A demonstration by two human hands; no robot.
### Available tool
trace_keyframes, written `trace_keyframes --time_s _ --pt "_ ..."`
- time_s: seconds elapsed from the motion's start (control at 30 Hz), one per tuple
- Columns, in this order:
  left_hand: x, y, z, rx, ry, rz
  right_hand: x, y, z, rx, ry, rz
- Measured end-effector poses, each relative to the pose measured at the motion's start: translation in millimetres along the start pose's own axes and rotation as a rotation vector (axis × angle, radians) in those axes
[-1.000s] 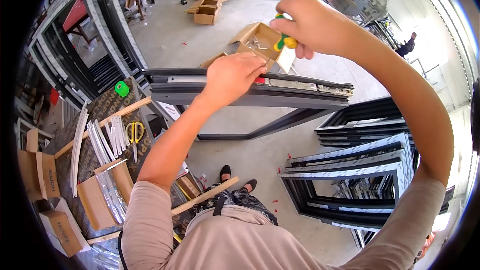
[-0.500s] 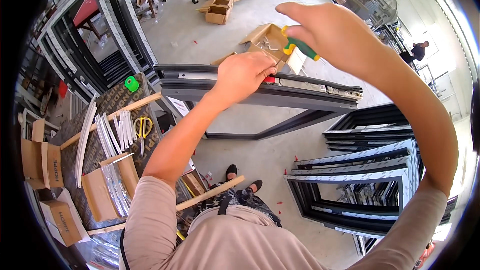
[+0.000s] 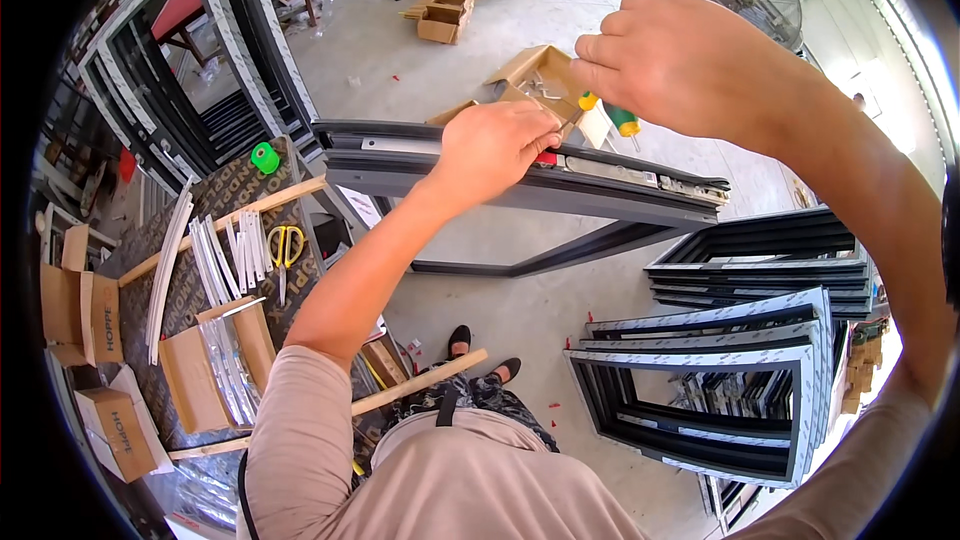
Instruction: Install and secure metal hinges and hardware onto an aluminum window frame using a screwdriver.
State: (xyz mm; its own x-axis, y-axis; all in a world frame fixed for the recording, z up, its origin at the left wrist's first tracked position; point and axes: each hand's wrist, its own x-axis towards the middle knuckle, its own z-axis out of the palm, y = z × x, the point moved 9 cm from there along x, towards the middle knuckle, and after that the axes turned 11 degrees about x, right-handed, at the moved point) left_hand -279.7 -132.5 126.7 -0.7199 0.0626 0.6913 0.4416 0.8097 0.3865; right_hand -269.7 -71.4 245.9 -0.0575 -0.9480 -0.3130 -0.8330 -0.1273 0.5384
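Head; right hand (image 3: 680,65) grips screwdriver (image 3: 625,122); left hand (image 3: 495,145) over frame (image 3: 610,196), grip unclear; carton (image 3: 518,67) beyond; stacked frames (image 3: 690,359) right

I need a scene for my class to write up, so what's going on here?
A person is working on a dark window frame, at an edge fitted with metal hardware. The left grip is on that edge, beside a small red piece. The right grip holds a green-and-yellow screwdriver, its shaft slanting down toward the left grip; its tip is hidden. Yellow-handled scissors and a green roll lie on the bench at left.
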Motion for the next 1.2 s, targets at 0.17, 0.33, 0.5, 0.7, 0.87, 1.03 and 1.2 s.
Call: trace_keyframes --time_s 0.17,0.33,0.5,0.7,0.87,1.03,1.2 --pt "-1.3 4.9 -1.8 0.007 0.043 0.052 -1.2 -14.0 -9.0 0.001 0.136 -0.178" --pt "-5.6 7.1 -4.4 -0.010 0.056 0.035 2.9 -13.1 -6.3 0.168 0.039 -0.017" --pt "-7.2 12.1 -8.9 -0.007 0.050 0.031 -0.5 21.9 11.9 0.601 0.253 0.503" --pt "-9.3 11.1 -5.4 0.010 0.047 0.039 -14.9 22.5 36.4 1.302 0.007 0.919" --pt "-11.5 18.4 -7.7 0.029 0.051 0.052 -20.1 -6.9 -25.5 0.098 0.366 0.036" --pt "-14.2 17.5 -10.8 0.027 0.090 0.067 -7.4 -16.5 -9.9 -0.040 0.127 -0.153" --pt "-12.3 20.0 -11.8 0.032 0.080 0.055 -5.5 -6.2 -7.9 0.209 0.049 0.045"
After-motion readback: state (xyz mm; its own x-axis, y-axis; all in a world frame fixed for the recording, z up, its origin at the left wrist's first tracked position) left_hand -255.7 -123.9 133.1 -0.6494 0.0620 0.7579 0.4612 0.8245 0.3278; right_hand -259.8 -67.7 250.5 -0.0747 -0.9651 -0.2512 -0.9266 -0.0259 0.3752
